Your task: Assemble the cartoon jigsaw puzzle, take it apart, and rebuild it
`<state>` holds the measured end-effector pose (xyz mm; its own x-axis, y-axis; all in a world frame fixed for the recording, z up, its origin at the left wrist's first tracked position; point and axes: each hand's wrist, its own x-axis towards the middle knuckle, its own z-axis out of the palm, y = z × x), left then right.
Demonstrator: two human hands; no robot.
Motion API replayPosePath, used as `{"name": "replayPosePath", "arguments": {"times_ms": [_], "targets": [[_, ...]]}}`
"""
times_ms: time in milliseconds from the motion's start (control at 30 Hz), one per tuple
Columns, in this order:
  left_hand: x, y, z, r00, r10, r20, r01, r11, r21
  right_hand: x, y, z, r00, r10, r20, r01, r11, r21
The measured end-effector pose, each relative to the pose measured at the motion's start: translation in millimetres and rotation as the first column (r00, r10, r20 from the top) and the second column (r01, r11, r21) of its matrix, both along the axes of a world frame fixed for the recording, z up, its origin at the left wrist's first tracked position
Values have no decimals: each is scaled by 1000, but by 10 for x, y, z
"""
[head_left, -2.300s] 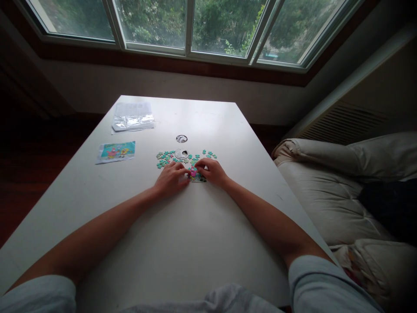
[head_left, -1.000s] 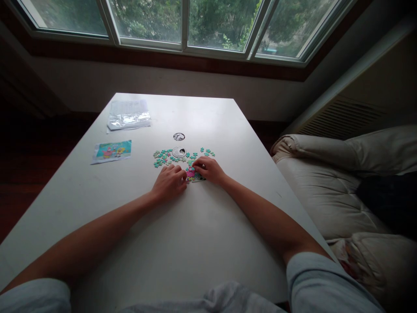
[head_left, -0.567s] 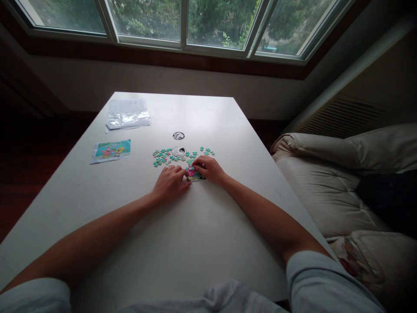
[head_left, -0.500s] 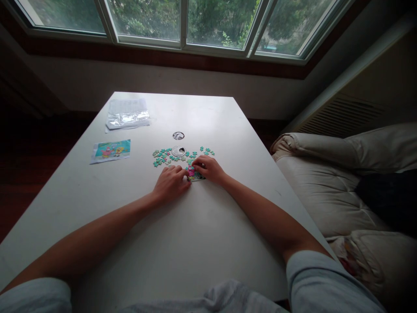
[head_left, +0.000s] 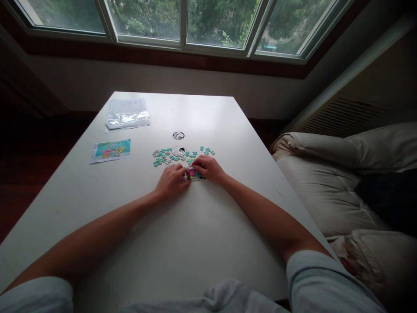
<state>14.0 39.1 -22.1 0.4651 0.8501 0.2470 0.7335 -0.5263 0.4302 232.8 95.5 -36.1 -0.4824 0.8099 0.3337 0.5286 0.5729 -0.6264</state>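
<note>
A small, partly joined jigsaw puzzle (head_left: 194,174), pink, green and yellow, lies flat on the white table (head_left: 195,226). My left hand (head_left: 172,180) rests at its left edge with bent fingers, thumb and fingertips against the puzzle. From the right, my right hand (head_left: 210,168) curls its fingers down onto the upper part of the puzzle. Any single piece between the fingertips is too small to make out. Just beyond both hands, loose green jigsaw pieces (head_left: 159,155) are scattered around a round, silvery lid-like thing (head_left: 178,151).
Behind the pieces sits a second small round thing (head_left: 178,135). To the left lies a colourful cartoon picture sheet (head_left: 112,150), with a clear plastic bag over papers (head_left: 127,114) farther back. A pale padded sofa (head_left: 325,187) stands along the table's right side.
My left hand has shifted slightly, its fingers drawing closer together at the puzzle's left edge. My right hand stays nearly still on the puzzle.
</note>
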Motion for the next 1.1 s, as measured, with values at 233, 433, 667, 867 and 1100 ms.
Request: {"name": "replayPosePath", "arguments": {"times_ms": [233, 433, 667, 867, 1100], "targets": [[9, 15, -7, 1000, 11, -15, -11, 1000, 23, 1, 3, -25, 1000, -3, 5, 3, 1000, 9], [10, 9, 16, 999, 10, -36, -9, 999, 35, -3, 1, -16, 1000, -6, 12, 6, 1000, 3], [10, 11, 21, 1000, 11, -19, -11, 1000, 19, 0, 6, -23, 1000, -2, 12, 2, 1000, 5], [-52, 34, 19, 1000, -18, 26, 18, 1000, 16, 11, -1, -15, 1000, -1, 24, 1, 1000, -3], [-123, 41, 51, 999, -48, -7, 48, 996, 75, 24, -17, 4, 1000, 5, 15, -5, 1000, -12]]}}
